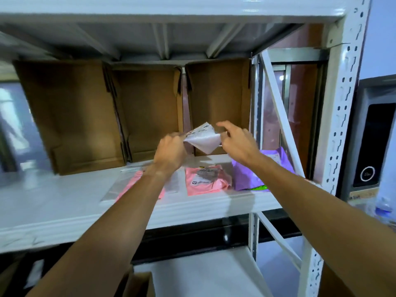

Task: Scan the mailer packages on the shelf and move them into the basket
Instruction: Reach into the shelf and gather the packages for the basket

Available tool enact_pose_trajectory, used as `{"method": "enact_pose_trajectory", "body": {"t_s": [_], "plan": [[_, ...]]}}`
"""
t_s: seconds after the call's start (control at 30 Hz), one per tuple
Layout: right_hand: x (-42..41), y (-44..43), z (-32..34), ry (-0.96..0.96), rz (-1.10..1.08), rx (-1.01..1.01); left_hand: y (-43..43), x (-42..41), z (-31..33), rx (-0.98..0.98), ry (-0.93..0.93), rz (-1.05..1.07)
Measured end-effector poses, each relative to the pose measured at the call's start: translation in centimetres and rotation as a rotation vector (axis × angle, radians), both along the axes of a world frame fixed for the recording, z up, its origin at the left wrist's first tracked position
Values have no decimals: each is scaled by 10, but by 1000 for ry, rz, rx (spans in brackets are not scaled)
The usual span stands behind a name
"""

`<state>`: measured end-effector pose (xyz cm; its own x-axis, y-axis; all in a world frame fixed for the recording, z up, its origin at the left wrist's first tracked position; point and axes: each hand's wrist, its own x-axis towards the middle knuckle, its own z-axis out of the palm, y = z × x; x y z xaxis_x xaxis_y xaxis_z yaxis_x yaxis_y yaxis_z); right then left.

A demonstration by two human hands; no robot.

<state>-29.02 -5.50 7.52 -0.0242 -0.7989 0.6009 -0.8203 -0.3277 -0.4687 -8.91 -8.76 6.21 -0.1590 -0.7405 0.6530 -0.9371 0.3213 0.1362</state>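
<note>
White steel shelf (53,200), middle tier; three empty brown cardboard boxes (70,116) stand on their sides along its back.

1. Clear-and-pink mailer (130,185): flat on the shelf, partly hidden under the left forearm.
2. Left hand (169,151): raised above the shelf, fingers curled, pinching the left corner of item 3.
3. White mailer (203,140): in the air between both hands, in front of the right-most box and clear of the shelf. Its long axis runs roughly left to right, with one corner hanging down and the printed label on the upper part, blurred.
4. Pink mailer (205,179): flat on the shelf, label up, just below item 3.
5. Right hand (237,144): thumb and fingers appear to nip the right edge of item 3, forefinger lifted; motion blur leaves this less certain.
6. Purple mailer (252,174): on the shelf beside the pink one, under the right wrist.

Basket and scanner: neither in view. Both hands are equally near the white mailer, so either could probably carry it off.
</note>
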Motion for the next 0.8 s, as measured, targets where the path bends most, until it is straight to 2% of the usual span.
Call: {"method": "enact_pose_trajectory", "body": {"t_s": [0.23, 0.33, 0.4, 0.5, 0.67, 0.8], "plan": [[57, 21, -6, -269, 139, 228, 54, 72, -28, -194, -445, 54], [75, 26, -8, -410, 217, 345, 77, 95, -43, -205, -542, 69], [83, 27, -8, -473, 195, 376, 87, 104, -50, -210, -570, 65], [93, 24, -9, -323, 56, 300, 101, 118, -55, -193, -555, 25], [106, 19, -11, -110, -24, 242, 117, 118, -66, -175, -535, -55], [117, 26, -12, 79, 105, 146, 127, 108, -76, -175, -479, -124]]}}
